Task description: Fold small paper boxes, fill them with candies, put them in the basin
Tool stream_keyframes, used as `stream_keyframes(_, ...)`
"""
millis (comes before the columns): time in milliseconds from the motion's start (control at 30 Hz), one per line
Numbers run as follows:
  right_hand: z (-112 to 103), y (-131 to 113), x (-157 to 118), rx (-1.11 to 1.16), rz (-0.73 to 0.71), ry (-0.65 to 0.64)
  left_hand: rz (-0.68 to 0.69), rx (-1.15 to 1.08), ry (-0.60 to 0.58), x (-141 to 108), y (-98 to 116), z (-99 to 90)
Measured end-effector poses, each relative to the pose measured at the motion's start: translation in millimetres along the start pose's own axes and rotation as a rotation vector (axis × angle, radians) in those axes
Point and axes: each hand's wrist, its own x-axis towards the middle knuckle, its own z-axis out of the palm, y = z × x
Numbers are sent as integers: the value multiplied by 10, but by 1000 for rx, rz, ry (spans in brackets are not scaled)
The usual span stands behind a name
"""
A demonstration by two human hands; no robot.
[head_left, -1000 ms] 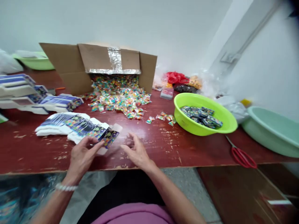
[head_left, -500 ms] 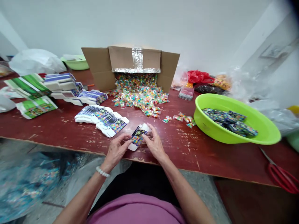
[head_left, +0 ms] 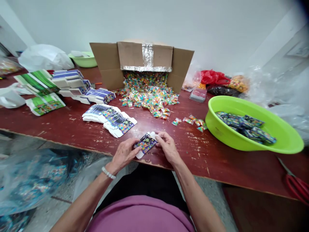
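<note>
A small printed carton (head_left: 145,143), dark with colourful pictures and white end flaps, is held low over the table's front edge. My left hand (head_left: 125,152) grips its left side between thumb and fingers. At the upper right end, my right hand (head_left: 168,147) pinches a white flap. Just beyond lies a fanned stack of flat cartons (head_left: 113,119) with the same print. Wrapped candies (head_left: 154,100) spill from an open cardboard box (head_left: 145,56) at the back, and a few loose candies (head_left: 190,120) lie to the right.
A lime-green basin (head_left: 224,135) holding several filled packets (head_left: 243,125) stands at the right. Red-handled scissors (head_left: 295,185) lie near the right edge. Bundled cartons (head_left: 45,103) and a white bag (head_left: 44,58) are at the left. Clear bags (head_left: 36,183) sit on the floor.
The carton's printed face now shows more fully, and my right hand has shifted from its face to the upper-right flap. The whole view has shifted slightly.
</note>
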Motion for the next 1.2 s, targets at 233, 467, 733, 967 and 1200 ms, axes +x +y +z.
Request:
stream_keyframes(233, -320, 25, -70, 202, 28, 45, 4, 116, -15, -22, -36, -162)
stream_keyframes(467, -169, -286, -330, 209, 43, -181, -183, -561, -562, -194, 354, -170)
stream_keyframes(733, 39, -496, -535, 321, 125, -261, -345, -1065, -674, -429, 547, 119)
stream_keyframes(967, 171, -544, -680, 318, 171, -337, -391, -969, -444, -443, 568, 84)
stream_keyframes(1200, 197, -453, -663, 122, 77, -57, -208, -752, -276, -439, 474, 142)
